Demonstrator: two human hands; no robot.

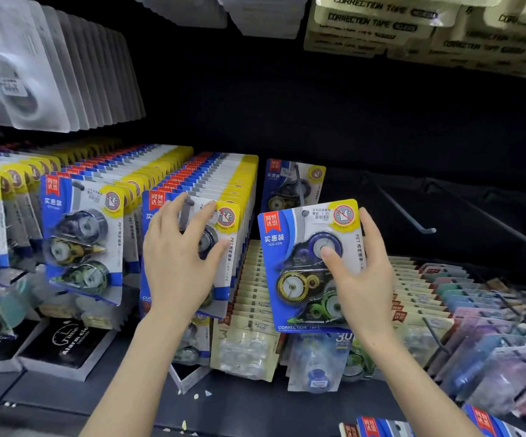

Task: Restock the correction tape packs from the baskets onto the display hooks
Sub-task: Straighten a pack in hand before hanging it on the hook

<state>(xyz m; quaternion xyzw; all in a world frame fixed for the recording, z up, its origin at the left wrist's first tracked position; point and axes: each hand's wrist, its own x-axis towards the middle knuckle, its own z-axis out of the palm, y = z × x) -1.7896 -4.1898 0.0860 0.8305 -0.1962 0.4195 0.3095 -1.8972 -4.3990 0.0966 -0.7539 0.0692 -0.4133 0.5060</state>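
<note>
Forearms are reaching up from the lower edge toward the display, and both hands are working among the blue-and-yellow packs. The right hand (361,279) is gripping a correction tape pack (299,272) by its right side, with the thumb pressing on the blister front and the fingers curling behind the card edge, and is holding it upright, facing the camera. The left hand (186,257) is lying spread and fairly flat against the front pack (227,216) of a full row, holding nothing and seemingly steadying that row. The step in hand looks to be hanging: the held pack is sitting just in front of a hook (299,184) that is carrying only a lone pack (279,187), and its hang hole (305,213) is hovering near the hook's end, though whether the tip is already passing through it cannot be told. The next move is likely calling for lining that small hole up with the tip, then sliding the card back along the rod without tilting it. Further right, empty hooks (406,212) are waiting. More packs of the same kind (370,427) are showing at the bottom edge, but no basket is plainly visible.
</note>
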